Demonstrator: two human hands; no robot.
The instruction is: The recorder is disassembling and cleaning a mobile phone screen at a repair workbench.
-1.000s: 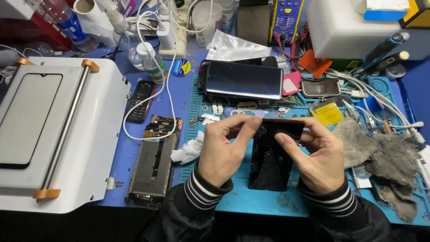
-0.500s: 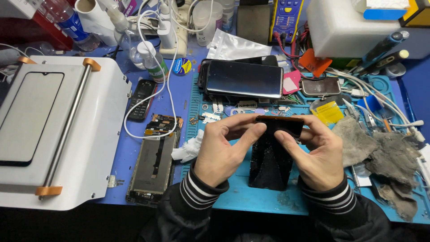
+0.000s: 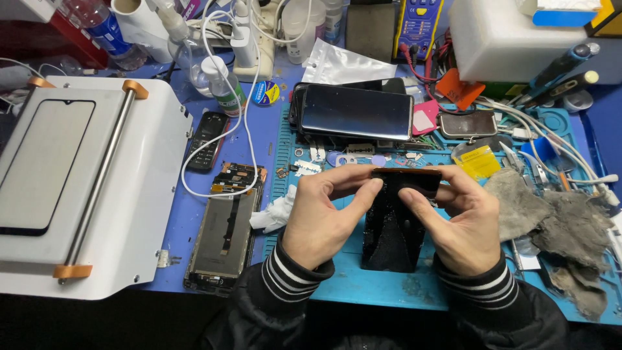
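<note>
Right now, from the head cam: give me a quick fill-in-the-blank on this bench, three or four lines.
1. Both hands, the left hand and the right hand, hold one black ____ above the teal mat.
2. The dark smartphone lies face up at the ____ edge of that mat.
3. The opened phone chassis lies between the mat and the ____ machine.
4. The crumpled grey ____ lie beside the right hand.

Missing: phone; far; white; rags

Blue workbench (image 3: pixel 256 139), white machine (image 3: pixel 139 194) at left, teal mat (image 3: pixel 363 288) in the middle, small black keypad phone (image 3: pixel 207 140), opened phone frame (image 3: pixel 223 236), grey rags (image 3: pixel 557 223) at right, dark phone (image 3: pixel 356 112) behind
</note>
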